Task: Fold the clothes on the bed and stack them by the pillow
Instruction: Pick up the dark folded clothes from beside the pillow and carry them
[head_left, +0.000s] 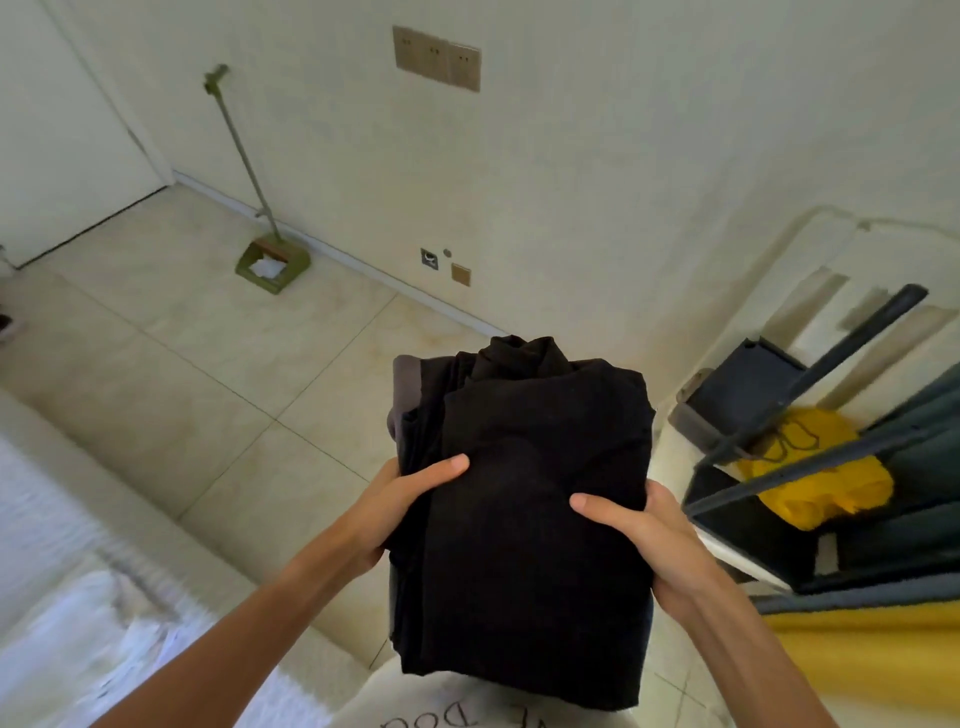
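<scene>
Both hands, left (400, 506) and right (636, 530), grip the folded stack (524, 499) beside the bed (62, 571); carrying underway, pillow unseen.

The one head-worn camera is looking forward and steeply down from above, sitting close over the left hand (400, 506) and right hand (641, 530), which are filling the lower middle of the frame. Beyond the hands it is facing the floor (208, 374) and wall (571, 182), its wide angle bending the edges.
</scene>
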